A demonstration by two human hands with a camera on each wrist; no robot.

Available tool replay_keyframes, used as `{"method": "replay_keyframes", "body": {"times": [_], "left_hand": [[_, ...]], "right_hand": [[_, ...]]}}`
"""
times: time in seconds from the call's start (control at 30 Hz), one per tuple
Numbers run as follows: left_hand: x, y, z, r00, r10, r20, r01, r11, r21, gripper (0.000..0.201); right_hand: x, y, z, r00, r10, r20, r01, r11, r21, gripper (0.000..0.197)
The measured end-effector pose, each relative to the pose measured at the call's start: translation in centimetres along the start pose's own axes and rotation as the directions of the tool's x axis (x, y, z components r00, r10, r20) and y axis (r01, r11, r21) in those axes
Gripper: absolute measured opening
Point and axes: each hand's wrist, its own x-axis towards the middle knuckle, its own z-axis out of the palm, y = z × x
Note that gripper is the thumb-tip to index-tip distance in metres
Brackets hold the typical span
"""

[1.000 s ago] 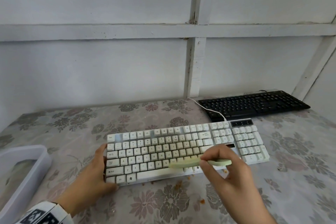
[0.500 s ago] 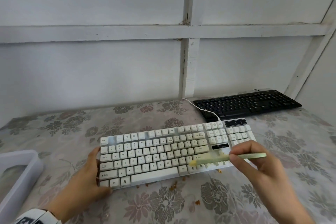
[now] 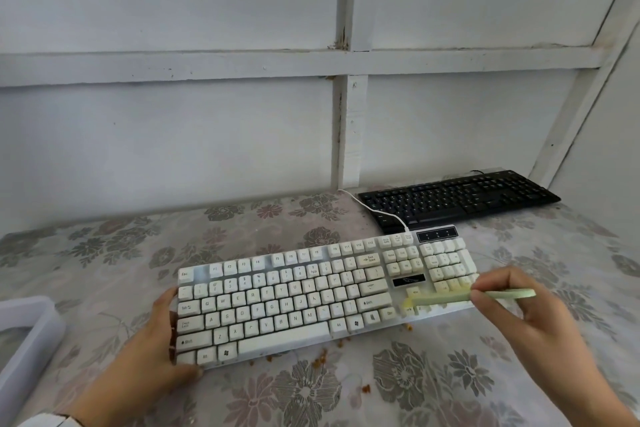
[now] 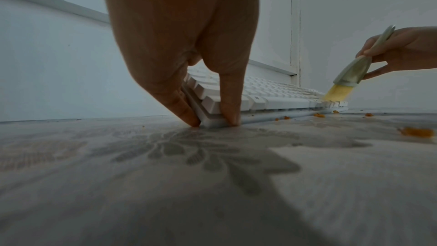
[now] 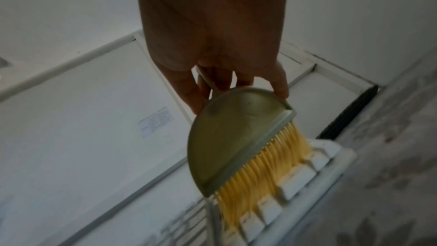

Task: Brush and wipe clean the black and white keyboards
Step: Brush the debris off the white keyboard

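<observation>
The right hand (image 3: pixel 530 319) is gripping a pale green brush (image 3: pixel 460 296), fingers (image 5: pixel 280 85) curled round its handle, and is sweeping it rightward along the front row of the white keyboard (image 3: pixel 311 291); over the last second the bristles have travelled from the middle keys to the arrow keys at 3 o'clock. The left hand (image 3: pixel 145 350) is still pinching the keyboard's 9 o'clock end between thumb and fingers. Orange crumbs (image 3: pixel 320 360) are lying on the table (image 3: pixel 104 253) along the front edge, so brushing seems nearly finished here. The black keyboard (image 3: pixel 460 199) is waiting at 1 o'clock
</observation>
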Motion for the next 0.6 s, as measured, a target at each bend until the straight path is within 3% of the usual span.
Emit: {"method": "replay_keyframes", "body": {"times": [0.1, 0.3, 0.47, 0.6], "left_hand": [[0.0, 0.0, 0.1, 1.000, -0.024, 0.005, 0.024, 1.000, 0.008, 0.109], [0.1, 0.0, 0.1, 0.999, -0.039, -0.008, 0.039, 0.999, -0.010, 0.106], [-0.2, 0.4, 0.0, 0.999, -0.035, 0.000, 0.035, 0.999, -0.013, 0.107], [-0.3, 0.3, 0.0, 0.999, -0.041, 0.007, 0.041, 0.999, -0.012, 0.111]], "right_hand": [[0.3, 0.1, -0.5, 0.996, -0.034, -0.079, 0.025, 0.994, -0.110, 0.027], [0.8, 0.9, -1.6, 1.000, -0.019, 0.001, 0.019, 1.000, 0.011, 0.016], [2.3, 2.5, -4.4, 0.989, -0.034, -0.144, 0.014, 0.991, -0.133, 0.021], [1.9, 2.6, -4.2, 0.993, -0.017, -0.116, 0.017, 1.000, -0.001, 0.017]]}}
